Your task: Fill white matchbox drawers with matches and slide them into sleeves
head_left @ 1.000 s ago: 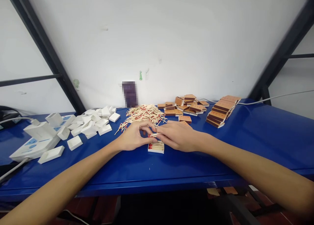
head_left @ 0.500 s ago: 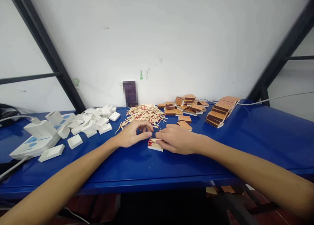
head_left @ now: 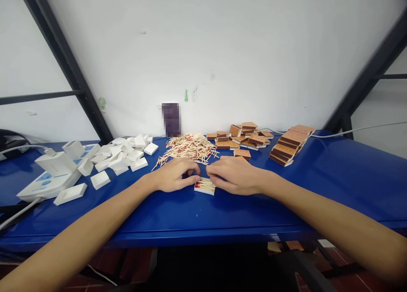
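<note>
A small white tray [head_left: 204, 191] filled with red-tipped matches lies on the blue table between my hands. My left hand [head_left: 176, 174] is at its left end, fingers curled, thumb tip by the tray's upper left corner. At the right end is my right hand [head_left: 235, 176], its fingers bent and thumb by the tray's upper right edge. Whether either hand pinches the tray or a match is too small to make out. Just behind the hands spreads a loose heap of matches [head_left: 190, 147].
White empty trays [head_left: 125, 154] lie in a pile at the left, beside a white power strip [head_left: 47, 183] with a plug. Brown matchbox sleeves [head_left: 249, 137] are heaped behind my right hand, and more stand stacked [head_left: 292, 143] farther right. A pixelated dark object [head_left: 171, 119] leans on the wall.
My right hand has drawn back slightly from over the tray, so more of the matches show. My left thumb now reaches the tray's left corner. The whole view has shifted slightly.
</note>
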### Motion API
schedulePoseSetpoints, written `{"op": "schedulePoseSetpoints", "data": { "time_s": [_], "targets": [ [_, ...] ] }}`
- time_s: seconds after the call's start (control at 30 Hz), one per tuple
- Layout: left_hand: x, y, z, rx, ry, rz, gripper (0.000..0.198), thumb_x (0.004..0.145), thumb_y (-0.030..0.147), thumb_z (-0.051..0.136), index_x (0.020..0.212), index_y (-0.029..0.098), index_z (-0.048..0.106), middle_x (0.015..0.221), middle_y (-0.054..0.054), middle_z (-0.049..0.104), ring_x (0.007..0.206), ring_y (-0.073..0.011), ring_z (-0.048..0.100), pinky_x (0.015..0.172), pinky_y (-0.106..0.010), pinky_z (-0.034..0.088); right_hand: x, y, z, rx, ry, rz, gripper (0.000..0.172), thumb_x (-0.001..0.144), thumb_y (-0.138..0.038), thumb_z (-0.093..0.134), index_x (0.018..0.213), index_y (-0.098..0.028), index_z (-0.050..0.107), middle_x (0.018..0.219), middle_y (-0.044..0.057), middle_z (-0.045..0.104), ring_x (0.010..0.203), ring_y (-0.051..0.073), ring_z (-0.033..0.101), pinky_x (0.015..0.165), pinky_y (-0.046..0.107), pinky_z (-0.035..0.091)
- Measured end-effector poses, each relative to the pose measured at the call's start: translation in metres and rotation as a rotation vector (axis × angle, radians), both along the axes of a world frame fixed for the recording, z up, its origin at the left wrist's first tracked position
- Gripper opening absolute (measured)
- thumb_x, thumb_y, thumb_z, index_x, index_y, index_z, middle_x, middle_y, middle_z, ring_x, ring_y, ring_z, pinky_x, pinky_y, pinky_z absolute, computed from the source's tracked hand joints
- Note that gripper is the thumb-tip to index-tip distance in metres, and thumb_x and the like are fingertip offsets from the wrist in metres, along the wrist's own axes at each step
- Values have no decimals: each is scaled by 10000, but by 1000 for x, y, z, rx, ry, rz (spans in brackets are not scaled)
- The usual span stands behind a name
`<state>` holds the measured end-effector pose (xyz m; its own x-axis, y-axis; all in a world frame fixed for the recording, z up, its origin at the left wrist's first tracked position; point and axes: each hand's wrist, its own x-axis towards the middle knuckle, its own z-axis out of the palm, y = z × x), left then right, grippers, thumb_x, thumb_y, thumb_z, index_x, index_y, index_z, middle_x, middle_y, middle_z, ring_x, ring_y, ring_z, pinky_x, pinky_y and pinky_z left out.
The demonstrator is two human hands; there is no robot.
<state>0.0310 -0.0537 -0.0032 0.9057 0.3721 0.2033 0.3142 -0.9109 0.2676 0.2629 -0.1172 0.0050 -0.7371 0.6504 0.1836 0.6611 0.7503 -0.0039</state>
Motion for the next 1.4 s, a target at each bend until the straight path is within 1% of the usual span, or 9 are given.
{"op": "schedulePoseSetpoints", "data": {
  "time_s": [0.17, 0.43, 0.53, 0.67, 0.87, 1.17, 1.27, 1.37, 1.4],
  "targets": [
    [3, -4, 0, 29, 26, 18, 226, 940, 363, 488, 893, 175, 606, 702, 17, 507, 643, -132, 462, 625, -266, 344, 1, 3, -6, -12, -34, -36, 167, 979, -275, 390, 873, -204, 498, 746, 21, 597, 658, 172, 498, 622, 299, 282],
    [3, -5, -1, 23, 26, 32, 281, 953, 412, 467, 865, 171, 581, 689, 13, 502, 642, -134, 458, 617, -261, 327, -1, 9, -16, -40, 11, 3, 246, 1032, -333, 279, 937, -205, 467, 783, 31, 608, 655, 179, 500, 656, 314, 309],
    [2, -6, 1, -8, 33, 14, 326, 935, 481, 491, 914, 172, 590, 711, 8, 521, 657, -137, 472, 633, -261, 343, 0, 8, -14, -82, 23, 8, 173, 1005, -287, 314, 945, -207, 456, 785, 29, 600, 667, 184, 505, 646, 312, 304],
    [0, -7, 0, -20, 47, -4, 378, 810, 542, 637, 909, 180, 587, 713, 24, 487, 634, -127, 439, 623, -258, 345, 2, 7, -11, -125, 29, 0, 55, 928, -243, 401, 940, -212, 445, 791, 26, 588, 685, 195, 503, 629, 310, 292],
    [2, -6, -4, -43, 29, -11, 320, 789, 482, 664, 835, 181, 569, 684, 41, 437, 612, -112, 413, 612, -255, 339, 1, 6, -11, -139, 35, 19, 86, 929, -269, 407, 956, -204, 457, 805, 34, 589, 702, 201, 511, 641, 311, 301],
    [3, -7, -4, -40, 40, 11, 360, 801, 529, 649, 862, 181, 584, 688, 38, 455, 608, -111, 427, 605, -254, 335, -2, 7, -14, -93, 29, -2, 143, 968, -281, 369, 979, -200, 487, 799, 41, 620, 675, 190, 513, 627, 309, 279],
    [3, -8, -2, -11, 57, 37, 371, 804, 544, 639, 861, 182, 579, 687, 34, 478, 609, -116, 440, 601, -255, 327, 0, 7, -3, -1, 28, -95, 170, 963, -268, 354, 913, -198, 500, 809, 50, 642, 666, 182, 513, 612, 312, 262],
    [4, -8, 1, 22, 82, 51, 369, 812, 543, 626, 852, 181, 569, 686, 27, 504, 612, -122, 444, 596, -257, 312, 10, 9, 12, 111, 9, -346, 172, 943, -263, 359, 903, -188, 508, 899, 90, 659, 755, 206, 561, 629, 317, 282],
    [4, -8, 2, 27, 88, 54, 371, 811, 545, 624, 848, 181, 565, 686, 26, 510, 611, -123, 444, 592, -258, 306, 16, 9, 16, 100, -16, -433, 184, 941, -279, 356, 917, -183, 511, 948, 108, 662, 791, 221, 578, 639, 320, 297]
  ]
}}
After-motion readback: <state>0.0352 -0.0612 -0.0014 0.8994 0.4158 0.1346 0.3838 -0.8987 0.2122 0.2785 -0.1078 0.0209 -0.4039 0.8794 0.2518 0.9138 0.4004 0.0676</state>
